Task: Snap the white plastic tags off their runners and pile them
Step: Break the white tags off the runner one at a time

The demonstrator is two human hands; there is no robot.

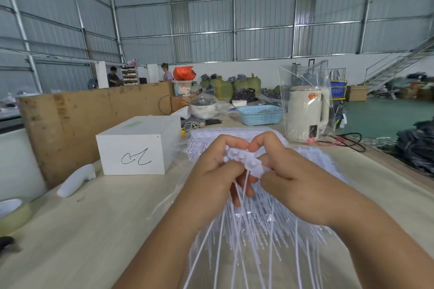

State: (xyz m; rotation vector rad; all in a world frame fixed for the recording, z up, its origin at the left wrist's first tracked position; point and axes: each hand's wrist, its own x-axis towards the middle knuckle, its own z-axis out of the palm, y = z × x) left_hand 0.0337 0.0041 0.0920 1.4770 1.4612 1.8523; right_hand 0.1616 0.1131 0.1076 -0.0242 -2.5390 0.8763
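The heap of white tags on the table blurs into streaks, its near edge cut off. Above it, the left hand and right hand both pinch one runner between them, fingers curled round it; its tag stems hang down, partly hidden behind the fingers.
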